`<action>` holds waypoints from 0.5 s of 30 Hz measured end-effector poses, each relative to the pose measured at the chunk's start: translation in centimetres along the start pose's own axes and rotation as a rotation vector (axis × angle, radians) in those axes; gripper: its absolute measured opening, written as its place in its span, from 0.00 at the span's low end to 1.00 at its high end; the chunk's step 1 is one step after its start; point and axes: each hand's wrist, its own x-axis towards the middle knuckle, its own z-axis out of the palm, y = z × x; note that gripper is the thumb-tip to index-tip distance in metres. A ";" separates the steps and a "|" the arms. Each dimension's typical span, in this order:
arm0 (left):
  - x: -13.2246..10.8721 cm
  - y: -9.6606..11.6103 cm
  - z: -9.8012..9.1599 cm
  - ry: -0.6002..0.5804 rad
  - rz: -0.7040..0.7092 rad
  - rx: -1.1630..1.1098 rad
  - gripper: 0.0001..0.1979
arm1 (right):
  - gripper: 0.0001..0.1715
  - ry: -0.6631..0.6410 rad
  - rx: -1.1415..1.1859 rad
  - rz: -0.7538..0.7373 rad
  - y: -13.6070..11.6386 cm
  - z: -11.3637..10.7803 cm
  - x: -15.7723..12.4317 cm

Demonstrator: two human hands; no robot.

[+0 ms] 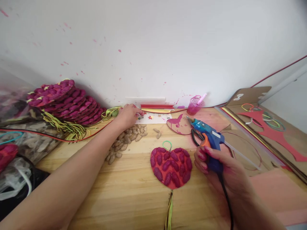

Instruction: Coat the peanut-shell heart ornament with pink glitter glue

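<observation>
My right hand [216, 163] is wrapped round a blue glue gun [213, 137] with an orange trigger, its nozzle pointing up and left over a cardboard heart [179, 125]. At the back, my left hand [130, 115] reaches to the left end of a white paper strip [154, 118] with small coloured stars on it; its fingers are closed, and what they hold is too small to make out. Between my arms a red heart [171, 167] covered in magenta peanut shells lies flat, with a green loop on top and a yellow-green tassel [169, 209] below.
Unpainted peanuts [124, 140] are heaped beside my left forearm. Several finished magenta pieces [69, 102] are stacked at the back left. A pink-stained cup [194, 105] stands by the wall. Cardboard and red scraps [275, 134] lie at the right. A red cord crosses behind.
</observation>
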 end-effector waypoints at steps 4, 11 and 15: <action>-0.3 1.0 -0.7 0.045 0.023 -0.028 0.18 | 0.14 -0.023 0.006 0.004 -0.1 0.1 -0.2; 0.7 3.6 -0.2 -0.064 0.001 -0.117 0.13 | 0.13 -0.054 0.017 -0.005 0.0 -0.2 -0.1; 1.3 3.5 0.3 -0.065 -0.022 -0.169 0.10 | 0.12 -0.045 0.027 -0.006 0.0 0.0 -0.2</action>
